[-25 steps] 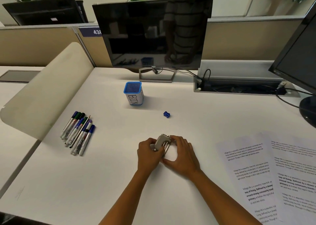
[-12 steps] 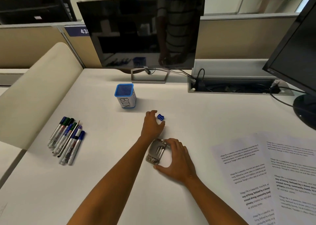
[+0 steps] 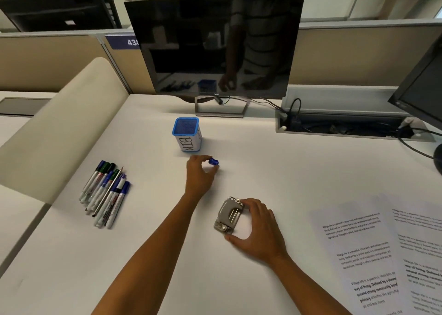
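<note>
Small blue sharpener (image 3: 213,162) at frame centre, just below and right of the blue-rimmed pot marked BIN (image 3: 187,135), pinched between thumb and fingertip of left hand (image 3: 199,174); cannot tell whether it clears the tabletop (image 3: 275,171). Right hand (image 3: 259,228), lower centre, fingers and thumb curled round grey hole punch (image 3: 228,215) lying on the tabletop. Markers (image 3: 105,192) bunched at left, printed sheets (image 3: 358,255) at lower right.

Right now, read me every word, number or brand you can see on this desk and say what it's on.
"BIN": white label on the blue cup.
"DELL": lower bezel of the monitor.
"43", next digit cut off: blue partition sign.
"way of living. Defined by a slower": bold line on the printed sheet; its fine print is blurred.
Markers: labels too small to read.
</note>
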Tool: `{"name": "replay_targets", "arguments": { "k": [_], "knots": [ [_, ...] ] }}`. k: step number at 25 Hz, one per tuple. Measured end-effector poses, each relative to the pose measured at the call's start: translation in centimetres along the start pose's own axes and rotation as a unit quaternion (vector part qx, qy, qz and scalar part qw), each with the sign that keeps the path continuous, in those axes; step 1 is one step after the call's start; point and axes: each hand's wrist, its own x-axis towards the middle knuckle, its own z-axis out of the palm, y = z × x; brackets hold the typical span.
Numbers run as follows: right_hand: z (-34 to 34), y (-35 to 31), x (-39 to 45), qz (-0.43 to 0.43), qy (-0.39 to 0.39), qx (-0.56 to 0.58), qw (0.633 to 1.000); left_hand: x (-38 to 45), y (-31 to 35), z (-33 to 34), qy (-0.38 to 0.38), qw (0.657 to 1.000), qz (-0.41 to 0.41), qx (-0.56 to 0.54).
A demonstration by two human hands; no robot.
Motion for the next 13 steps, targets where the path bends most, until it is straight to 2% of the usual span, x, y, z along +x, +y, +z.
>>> {"name": "replay_targets", "arguments": {
  "k": [3,6,9,13],
  "knots": [
    [-0.1,-0.2,0.0,0.004,0.006,-0.008,1.000,-0.1,-3.5,-7.1,0.160,0.985,-0.030,0.053],
    [0.0,-0.3,0.1,0.006,0.008,-0.006,1.000,-0.3,-8.6,-14.3,0.295,0.936,-0.127,0.142],
    [0.1,-0.3,0.1,0.008,0.007,-0.013,1.000,-1.1,-12.0,-18.5,0.311,0.886,-0.290,0.184],
    [0.0,-0.3,0.1,0.009,0.003,-0.017,1.000,-1.5,-13.4,-19.8,0.283,0.886,-0.304,0.206]
  ]
}}
